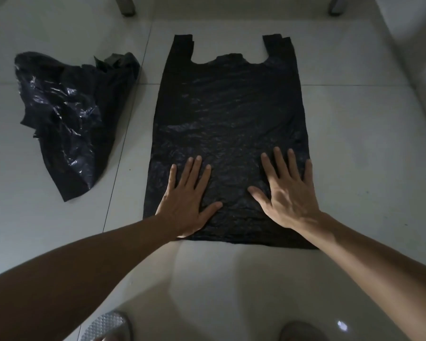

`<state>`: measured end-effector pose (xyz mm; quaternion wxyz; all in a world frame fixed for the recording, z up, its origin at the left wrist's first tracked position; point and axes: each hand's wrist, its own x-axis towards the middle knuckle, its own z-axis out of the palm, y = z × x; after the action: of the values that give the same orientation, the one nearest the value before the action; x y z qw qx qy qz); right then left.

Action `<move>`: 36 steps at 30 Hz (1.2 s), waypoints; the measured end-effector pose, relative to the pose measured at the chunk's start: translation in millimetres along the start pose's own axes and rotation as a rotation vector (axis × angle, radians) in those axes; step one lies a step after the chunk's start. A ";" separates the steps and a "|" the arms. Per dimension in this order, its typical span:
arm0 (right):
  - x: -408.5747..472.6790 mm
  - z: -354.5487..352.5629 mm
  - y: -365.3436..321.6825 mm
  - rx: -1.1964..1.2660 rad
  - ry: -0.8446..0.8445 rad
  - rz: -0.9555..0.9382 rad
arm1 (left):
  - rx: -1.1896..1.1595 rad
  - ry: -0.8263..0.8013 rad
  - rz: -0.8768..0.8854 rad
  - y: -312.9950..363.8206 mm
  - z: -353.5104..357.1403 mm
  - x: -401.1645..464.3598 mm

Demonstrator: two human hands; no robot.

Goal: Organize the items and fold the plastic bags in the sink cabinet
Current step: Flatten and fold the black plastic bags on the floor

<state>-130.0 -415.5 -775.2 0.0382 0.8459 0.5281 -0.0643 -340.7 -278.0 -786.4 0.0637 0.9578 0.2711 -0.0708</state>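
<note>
A black plastic bag point(229, 114) lies spread flat on the pale tiled floor, its two handles pointing away from me. My left hand point(187, 198) presses flat on the bag's near left part, fingers straight and together. My right hand point(287, 190) presses flat on the near right part, fingers spread. A second black plastic bag point(69, 119) lies crumpled and shiny on the floor to the left, apart from the flat one.
Two grey furniture legs stand at the far edge, one at the left point(127, 6) and one at the right point(337, 6). The toes of slippers point(106, 326) show at the bottom of the view. Light floor tiles point(367, 143) surround the bags.
</note>
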 end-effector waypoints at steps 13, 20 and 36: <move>-29.7 1.9 -22.3 0.061 0.004 -0.075 | 0.083 -0.023 0.006 1.6 0.0 -5.6; -49.7 17.9 2.4 0.042 -0.013 -0.007 | 0.094 0.004 -0.085 -17.7 2.3 -18.4; -37.4 18.2 -44.8 0.082 0.012 -0.058 | -0.004 0.053 -0.103 35.9 13.4 -22.8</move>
<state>-187.6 -431.5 -787.5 -0.0015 0.8315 0.5496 -0.0816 -342.2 -322.1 -792.7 0.0548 0.9440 0.3219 -0.0480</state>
